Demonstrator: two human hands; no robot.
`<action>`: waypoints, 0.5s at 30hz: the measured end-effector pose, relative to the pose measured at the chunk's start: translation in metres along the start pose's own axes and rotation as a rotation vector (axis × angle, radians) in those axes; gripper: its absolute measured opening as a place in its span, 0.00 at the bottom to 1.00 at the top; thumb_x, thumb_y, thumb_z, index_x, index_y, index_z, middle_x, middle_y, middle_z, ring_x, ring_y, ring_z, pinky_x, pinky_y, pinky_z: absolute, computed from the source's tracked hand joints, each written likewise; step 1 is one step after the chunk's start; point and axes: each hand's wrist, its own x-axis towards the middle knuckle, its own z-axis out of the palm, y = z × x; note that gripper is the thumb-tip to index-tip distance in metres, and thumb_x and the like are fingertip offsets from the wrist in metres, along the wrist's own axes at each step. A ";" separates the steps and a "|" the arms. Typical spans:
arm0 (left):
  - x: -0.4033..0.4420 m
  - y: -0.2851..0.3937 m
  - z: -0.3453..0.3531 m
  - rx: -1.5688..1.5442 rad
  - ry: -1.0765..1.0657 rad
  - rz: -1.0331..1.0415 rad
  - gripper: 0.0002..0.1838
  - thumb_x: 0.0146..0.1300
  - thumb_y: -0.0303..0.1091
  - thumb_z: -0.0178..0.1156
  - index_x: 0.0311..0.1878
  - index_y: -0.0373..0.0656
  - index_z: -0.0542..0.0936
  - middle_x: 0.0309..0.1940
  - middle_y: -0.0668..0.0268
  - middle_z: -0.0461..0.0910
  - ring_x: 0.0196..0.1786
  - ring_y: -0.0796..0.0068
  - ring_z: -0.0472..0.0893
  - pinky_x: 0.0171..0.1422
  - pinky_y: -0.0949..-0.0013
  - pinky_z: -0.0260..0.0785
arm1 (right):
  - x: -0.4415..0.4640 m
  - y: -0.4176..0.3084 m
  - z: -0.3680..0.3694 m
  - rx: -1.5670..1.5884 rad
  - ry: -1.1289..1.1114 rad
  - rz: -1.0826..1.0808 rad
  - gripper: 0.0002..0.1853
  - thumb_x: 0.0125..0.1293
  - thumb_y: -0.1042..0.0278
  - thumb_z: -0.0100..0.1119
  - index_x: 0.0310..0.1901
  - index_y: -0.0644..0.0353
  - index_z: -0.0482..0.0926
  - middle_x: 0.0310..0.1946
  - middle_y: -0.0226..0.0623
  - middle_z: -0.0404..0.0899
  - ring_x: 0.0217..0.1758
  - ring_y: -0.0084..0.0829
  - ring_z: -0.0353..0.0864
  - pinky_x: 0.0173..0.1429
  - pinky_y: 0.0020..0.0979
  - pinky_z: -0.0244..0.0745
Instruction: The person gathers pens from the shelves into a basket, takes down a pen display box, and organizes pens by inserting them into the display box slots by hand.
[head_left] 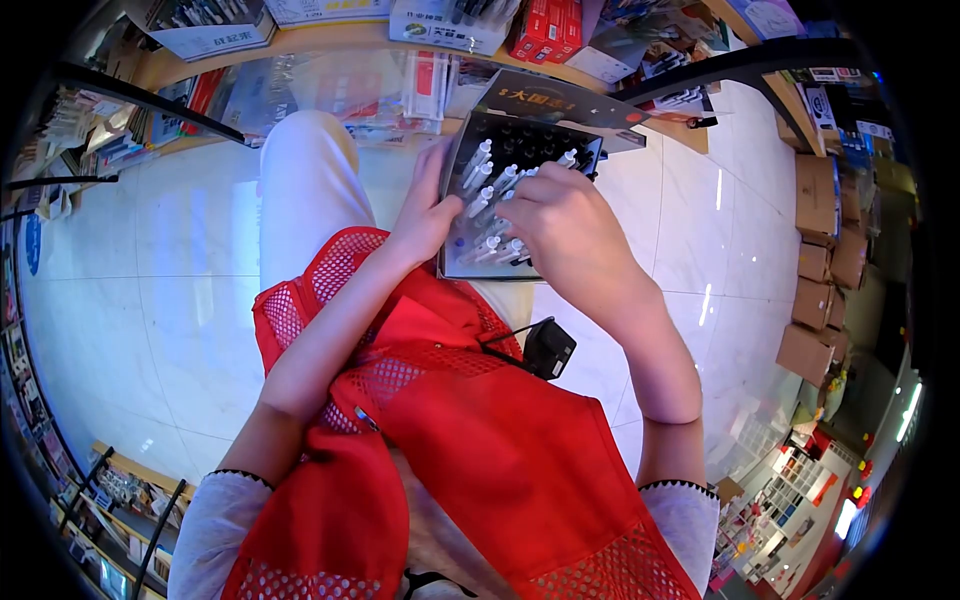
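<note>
An open display box (462, 262) of pens sits tilted over my lap, its printed lid (550, 98) folded back at the far side. My left hand (425, 212) grips the box's left wall, thumb along the near edge and fingers behind it. Inside stand several pens (480, 178) with white tops and clear barrels, in rows of dark holes. Over the box's right half, my right hand (562, 215) has its fingers curled in among the pens, closed on a pen. The fingertips and most of that pen are hidden by the hand.
Ahead runs a shelf edge (350, 38) with pen boxes, among them a red box (547, 30). Packaged goods (330, 95) lie on a lower level. Cardboard boxes (815, 200) are stacked at the right on the tiled floor (150, 300). A black device (549, 349) hangs from my red vest.
</note>
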 end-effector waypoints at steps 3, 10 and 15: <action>0.001 -0.009 0.001 -0.043 0.014 0.027 0.38 0.43 0.21 0.46 0.65 0.33 0.56 0.59 0.51 0.58 0.66 0.55 0.58 0.70 0.65 0.48 | 0.000 0.004 0.001 0.065 -0.033 -0.017 0.06 0.44 0.78 0.59 0.28 0.65 0.79 0.25 0.39 0.76 0.34 0.38 0.73 0.41 0.35 0.70; 0.001 -0.013 0.001 -0.038 0.019 0.030 0.38 0.45 0.21 0.46 0.65 0.34 0.55 0.59 0.51 0.58 0.66 0.55 0.58 0.70 0.65 0.48 | 0.002 0.007 0.003 0.137 -0.114 -0.004 0.07 0.47 0.77 0.60 0.31 0.66 0.80 0.25 0.39 0.78 0.34 0.39 0.74 0.43 0.36 0.69; 0.002 -0.021 0.002 -0.126 0.028 -0.030 0.37 0.46 0.21 0.46 0.66 0.34 0.55 0.58 0.50 0.59 0.65 0.55 0.59 0.70 0.65 0.48 | 0.008 0.009 0.002 0.214 0.024 -0.018 0.04 0.46 0.75 0.61 0.27 0.62 0.80 0.26 0.37 0.79 0.34 0.38 0.75 0.43 0.37 0.70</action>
